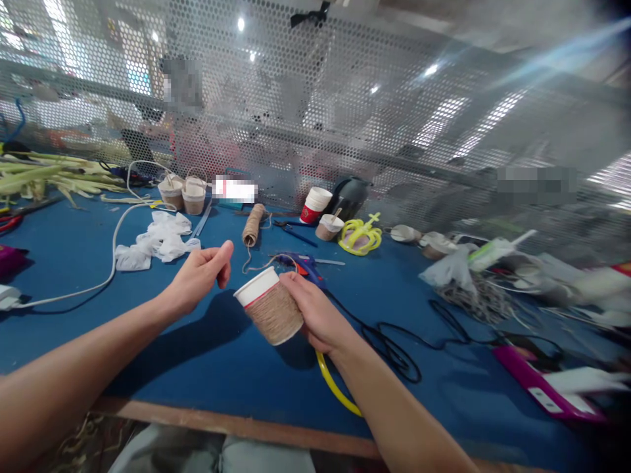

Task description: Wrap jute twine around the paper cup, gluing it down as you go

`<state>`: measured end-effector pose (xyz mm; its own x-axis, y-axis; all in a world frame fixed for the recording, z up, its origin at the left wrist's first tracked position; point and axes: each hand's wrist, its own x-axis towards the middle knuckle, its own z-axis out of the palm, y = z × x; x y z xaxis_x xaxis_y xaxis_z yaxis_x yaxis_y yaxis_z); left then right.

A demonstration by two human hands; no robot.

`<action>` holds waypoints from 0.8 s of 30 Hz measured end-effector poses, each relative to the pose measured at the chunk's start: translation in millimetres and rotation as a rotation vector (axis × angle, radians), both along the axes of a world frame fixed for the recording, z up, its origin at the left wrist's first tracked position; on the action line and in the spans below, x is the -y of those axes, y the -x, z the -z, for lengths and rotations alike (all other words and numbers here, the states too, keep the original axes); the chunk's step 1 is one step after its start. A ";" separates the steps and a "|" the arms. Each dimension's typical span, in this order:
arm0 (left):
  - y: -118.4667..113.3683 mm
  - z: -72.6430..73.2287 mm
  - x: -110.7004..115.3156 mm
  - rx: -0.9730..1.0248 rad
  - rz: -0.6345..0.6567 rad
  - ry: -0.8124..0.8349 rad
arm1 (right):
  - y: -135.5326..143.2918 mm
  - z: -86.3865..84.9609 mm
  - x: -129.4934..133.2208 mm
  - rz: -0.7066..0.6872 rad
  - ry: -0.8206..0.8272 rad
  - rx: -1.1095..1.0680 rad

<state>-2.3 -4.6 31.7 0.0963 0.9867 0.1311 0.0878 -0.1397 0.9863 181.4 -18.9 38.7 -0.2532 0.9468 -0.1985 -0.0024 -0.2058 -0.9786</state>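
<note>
Our right hand (319, 314) clamps the wrapped cup (272, 312) at seven o'clock from centre; whether our curled left hand (201, 274) is closed, we cannot tell. Slack twine (253, 225), snagging on the glue gun (306, 267), could tug the cup askew.

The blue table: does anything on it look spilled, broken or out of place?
No spill or breakage shows. The messiest spot is at right: grey strands lie tangled by a plastic bag. The twine-wrapped cup is tilted, but the right hand holds it.
</note>
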 end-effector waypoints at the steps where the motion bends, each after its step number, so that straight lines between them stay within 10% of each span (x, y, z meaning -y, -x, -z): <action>1: -0.2 0.8 -0.4 -0.013 0.008 0.004 | 0.0 0.5 -0.2 -0.003 0.016 -0.020; 10: -6.8 -6.5 10.9 -0.075 0.226 -0.003 | 0.4 6.2 2.0 0.089 -0.611 0.668; 24: -22.2 2.3 20.4 -0.107 0.293 0.108 | 10.8 13.8 10.3 0.011 -0.947 0.962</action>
